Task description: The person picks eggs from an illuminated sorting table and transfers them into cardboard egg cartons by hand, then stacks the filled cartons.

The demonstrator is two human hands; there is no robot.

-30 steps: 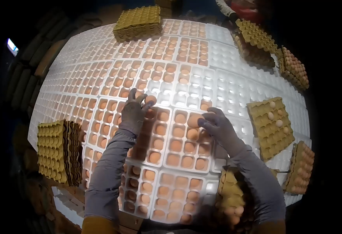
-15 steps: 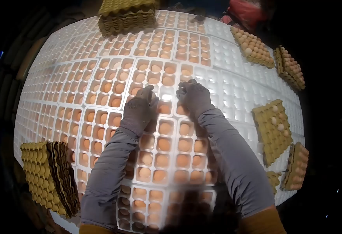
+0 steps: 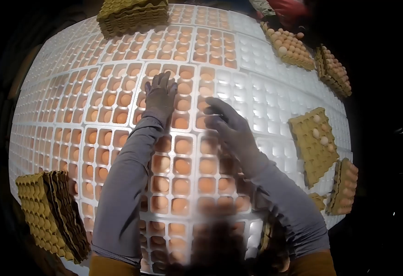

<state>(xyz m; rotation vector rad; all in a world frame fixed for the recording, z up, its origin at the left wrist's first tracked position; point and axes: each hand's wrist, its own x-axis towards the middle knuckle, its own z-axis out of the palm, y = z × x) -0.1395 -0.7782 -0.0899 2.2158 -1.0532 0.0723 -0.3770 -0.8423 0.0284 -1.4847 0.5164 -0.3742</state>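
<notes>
My left hand, in a grey glove, lies over a white tray of brown eggs, its fingers slightly spread and nothing seen in its grip. To the right, my right hand hovers at the left column of the neighbouring tray, thumb and fingers apart. An egg sits in that column above its fingertips, beside empty cells. Below my hands, more eggs fill white tray cells. My palms hide some cells.
Stacked yellow-brown cartons stand at the lower left and top. On the right are a carton with several eggs and a fuller egg carton. Two more egg-filled cartons and a person in red are at the upper right.
The eggs held a second ago have left my fingers. My left hand has moved up over the tray and spread; my right hand has drawn back down since half a second ago. The view has shifted.
</notes>
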